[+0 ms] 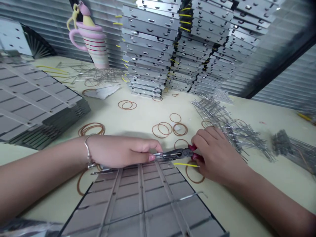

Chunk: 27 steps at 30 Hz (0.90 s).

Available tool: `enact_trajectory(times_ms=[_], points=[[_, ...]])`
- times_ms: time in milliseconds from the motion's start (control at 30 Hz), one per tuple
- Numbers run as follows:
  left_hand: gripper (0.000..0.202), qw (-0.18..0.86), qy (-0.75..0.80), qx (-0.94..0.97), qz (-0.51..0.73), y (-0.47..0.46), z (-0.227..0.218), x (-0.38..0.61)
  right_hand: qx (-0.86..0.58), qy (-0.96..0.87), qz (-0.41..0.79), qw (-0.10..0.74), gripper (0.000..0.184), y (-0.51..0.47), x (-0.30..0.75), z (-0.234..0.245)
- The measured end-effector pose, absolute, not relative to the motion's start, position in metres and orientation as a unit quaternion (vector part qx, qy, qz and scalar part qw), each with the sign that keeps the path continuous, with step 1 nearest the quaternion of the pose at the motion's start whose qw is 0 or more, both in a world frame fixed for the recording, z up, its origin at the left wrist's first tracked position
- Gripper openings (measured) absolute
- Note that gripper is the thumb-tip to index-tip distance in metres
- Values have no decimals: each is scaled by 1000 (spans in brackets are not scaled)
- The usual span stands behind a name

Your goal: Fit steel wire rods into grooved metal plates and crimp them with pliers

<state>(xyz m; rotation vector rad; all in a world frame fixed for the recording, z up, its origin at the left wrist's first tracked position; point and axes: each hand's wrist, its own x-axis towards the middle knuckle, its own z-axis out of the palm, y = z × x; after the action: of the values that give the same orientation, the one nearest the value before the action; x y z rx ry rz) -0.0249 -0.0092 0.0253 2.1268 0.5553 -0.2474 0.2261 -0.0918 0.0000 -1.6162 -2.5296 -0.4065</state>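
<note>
My right hand [217,154] grips red-handled pliers [177,153], whose steel nose points left towards my left hand [120,151]. The curled fingers of that hand meet the pliers' tip and partly hide it. A thin metal rod [105,170] sticks out from under my left palm, just above the near edge of a grey slotted panel [143,200]. A short yellow wire [185,165] lies on the table beneath my right hand, beside a brown rubber band [195,174].
Tall stacks of silver metal plates [148,49] bound with yellow ties rise ahead. Grey panels [32,102] are piled at the left, and tangled wire racks [229,126] lie at the right. Brown rubber bands [161,129] are scattered about, and a striped mug [93,42] stands at the back.
</note>
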Motion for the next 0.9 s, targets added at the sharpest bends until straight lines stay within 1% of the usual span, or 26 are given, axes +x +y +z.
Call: enact_trajectory(times_ms=[200,467,667,900], points=[[24,449,220,862,-84,-11,26,-23,-543,-834,-86,48,8,-95,224,2],[20,420,234,873,-85,-17,30,-22,-557,-824,-105,25,8,-96,222,1],[22,416,238,875,-77,-19,30,-25,-554,-822,-126,47,5,-100,221,-1],[22,430,273,857,-78,-22,27,-23,-577,-809,-105,39,12,-107,218,-2]])
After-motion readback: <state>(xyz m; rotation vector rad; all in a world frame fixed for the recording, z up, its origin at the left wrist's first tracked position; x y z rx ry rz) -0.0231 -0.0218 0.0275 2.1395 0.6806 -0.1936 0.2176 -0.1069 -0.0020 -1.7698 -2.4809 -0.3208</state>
